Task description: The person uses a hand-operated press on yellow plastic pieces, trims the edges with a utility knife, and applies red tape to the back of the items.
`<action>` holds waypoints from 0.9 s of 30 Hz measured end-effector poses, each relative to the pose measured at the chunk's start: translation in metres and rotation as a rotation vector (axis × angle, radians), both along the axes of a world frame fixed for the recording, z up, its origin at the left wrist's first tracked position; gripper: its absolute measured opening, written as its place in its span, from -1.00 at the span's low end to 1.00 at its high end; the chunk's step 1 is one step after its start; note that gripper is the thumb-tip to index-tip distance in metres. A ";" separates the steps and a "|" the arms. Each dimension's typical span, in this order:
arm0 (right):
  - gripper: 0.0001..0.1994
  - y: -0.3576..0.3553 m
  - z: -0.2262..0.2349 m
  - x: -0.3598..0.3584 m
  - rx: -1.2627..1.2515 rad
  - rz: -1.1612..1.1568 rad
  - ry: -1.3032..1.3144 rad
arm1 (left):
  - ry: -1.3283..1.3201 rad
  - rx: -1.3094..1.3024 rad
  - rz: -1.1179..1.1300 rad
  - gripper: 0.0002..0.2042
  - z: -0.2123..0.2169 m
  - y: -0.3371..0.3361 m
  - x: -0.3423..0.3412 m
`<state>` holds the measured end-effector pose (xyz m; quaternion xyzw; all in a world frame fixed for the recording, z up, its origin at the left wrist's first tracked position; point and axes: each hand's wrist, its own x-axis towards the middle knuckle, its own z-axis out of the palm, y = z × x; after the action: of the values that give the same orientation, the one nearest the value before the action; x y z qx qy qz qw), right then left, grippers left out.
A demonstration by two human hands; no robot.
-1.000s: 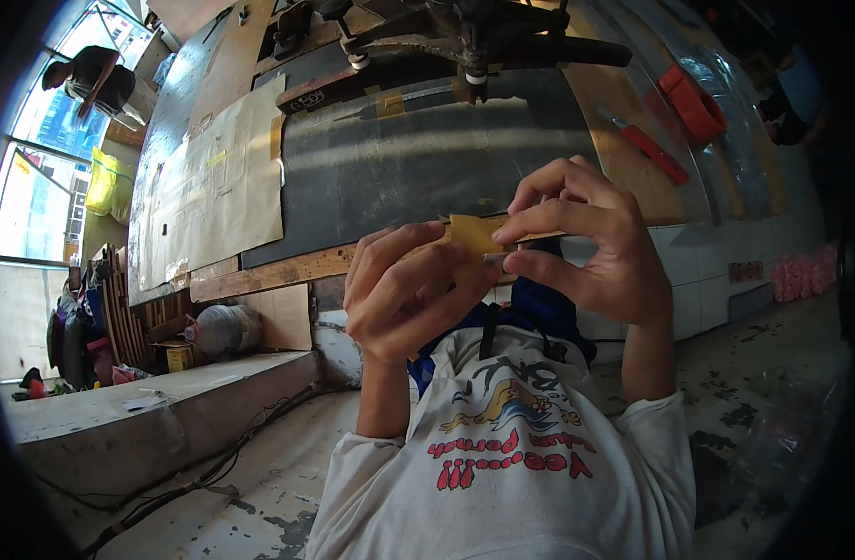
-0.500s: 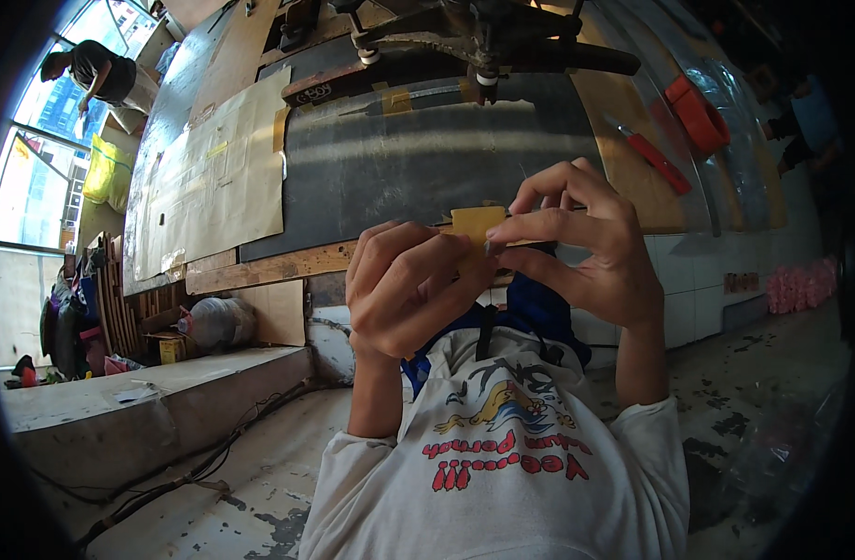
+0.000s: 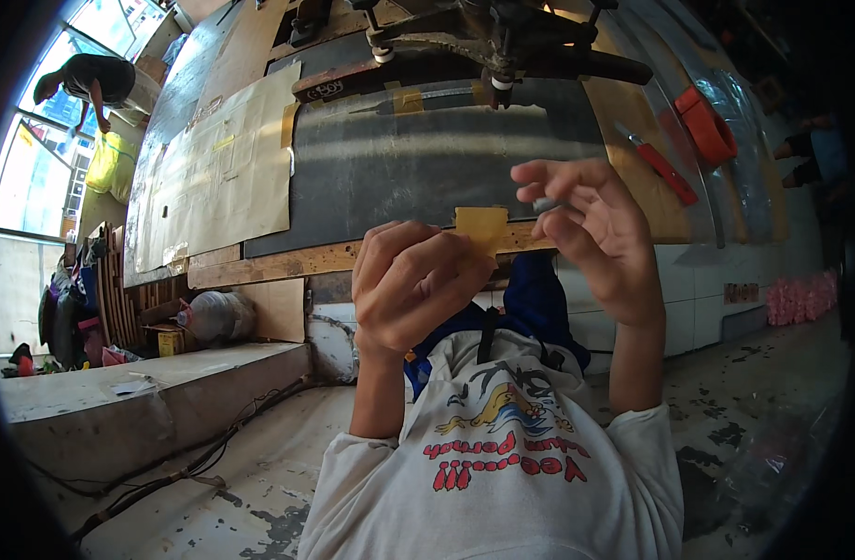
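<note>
In front of my chest, my left hand [image 3: 413, 280] is closed on a flat yellow piece [image 3: 481, 229], roughly square, its upper part sticking out past the fingertips. What it is made of cannot be told. To the right, apart from that piece, my right hand [image 3: 590, 229] is raised, thumb and forefinger spread. A small grey piece [image 3: 543, 203] sits among its fingers, partly hidden by them and too small to name. Behind both hands lies the worktable's dark sheet [image 3: 427, 168], with a wooden front edge [image 3: 287, 269].
A dark metal clamp frame [image 3: 493, 56] spans the table's back. On the right lie a red-handled knife [image 3: 665, 170] and a red tape roll [image 3: 705, 126]. Pale paper [image 3: 227, 177] covers the left. One person [image 3: 101, 84] bends at far left; another [image 3: 810, 149] stands far right.
My right hand has drawn away from the yellow piece, to the right and slightly up, its fingers loosening apart. My left hand stays nearly in place with the yellow piece.
</note>
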<state>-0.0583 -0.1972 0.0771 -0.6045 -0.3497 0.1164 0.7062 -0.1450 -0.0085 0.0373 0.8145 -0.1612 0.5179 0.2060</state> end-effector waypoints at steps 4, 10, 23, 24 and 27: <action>-0.45 0.012 0.001 0.004 -0.074 0.067 0.213 | 0.011 -0.008 -0.005 -0.68 -0.001 -0.002 -0.001; -0.33 0.022 -0.003 0.012 -0.116 0.073 0.282 | 0.110 -0.019 0.020 -0.70 -0.006 0.005 0.000; -0.78 -0.023 -0.093 0.026 -0.267 -0.246 0.020 | 0.235 -0.134 0.188 -0.67 -0.064 0.035 -0.002; -0.78 -0.026 -0.096 0.024 -0.287 -0.273 0.044 | 0.243 -0.135 0.192 -0.67 -0.066 0.035 -0.003; -0.80 -0.037 -0.100 0.016 -0.239 -0.266 0.027 | 0.244 -0.138 0.186 -0.64 -0.069 0.038 -0.001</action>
<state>-0.0418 -0.2346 -0.0227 -0.7234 -0.2407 0.0709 0.6432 -0.1461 0.0296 -0.0320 0.8667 -0.0230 0.4416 0.2307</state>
